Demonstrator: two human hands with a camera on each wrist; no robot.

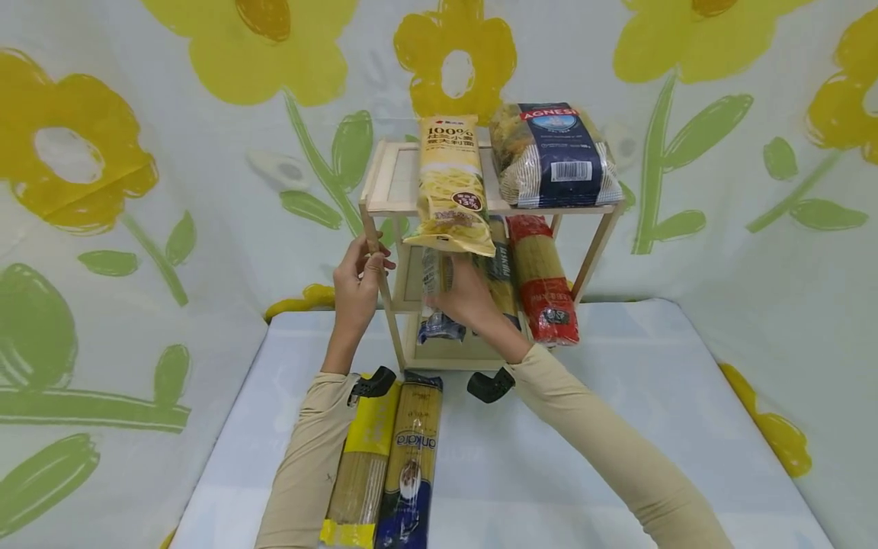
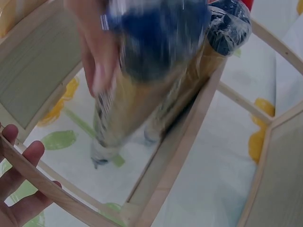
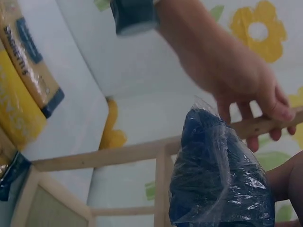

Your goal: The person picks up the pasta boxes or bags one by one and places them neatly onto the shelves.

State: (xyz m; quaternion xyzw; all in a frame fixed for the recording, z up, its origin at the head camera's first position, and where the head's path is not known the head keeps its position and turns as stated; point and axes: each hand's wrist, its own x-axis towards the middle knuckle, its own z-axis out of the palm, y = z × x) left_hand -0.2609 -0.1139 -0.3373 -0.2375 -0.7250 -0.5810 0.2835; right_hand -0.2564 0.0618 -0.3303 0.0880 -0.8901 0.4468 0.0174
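Note:
My left hand (image 1: 357, 278) grips the left front post (image 1: 391, 313) of a small wooden rack, thumb on one side and fingers on the other. In the right wrist view that hand (image 3: 236, 71) pinches the same wooden bar. My right hand (image 1: 469, 293) reaches under the top board and holds a spaghetti pack (image 1: 441, 328) with blue ends, its front end sticking out toward me. The left wrist view shows this pack (image 2: 156, 42) blurred and tilted, next to a second blue-ended pack (image 2: 229, 28). Part of my right hand's grip is hidden behind the yellow noodle bag (image 1: 453, 183).
An Agnesi pasta bag (image 1: 555, 156) lies on the top board beside the yellow bag. A red-wrapped pasta pack (image 1: 545, 282) rests at the middle level's right. On the table (image 1: 507, 473) before the rack lie a yellow pasta pack (image 1: 363, 457) and an Ankara pack (image 1: 411, 457).

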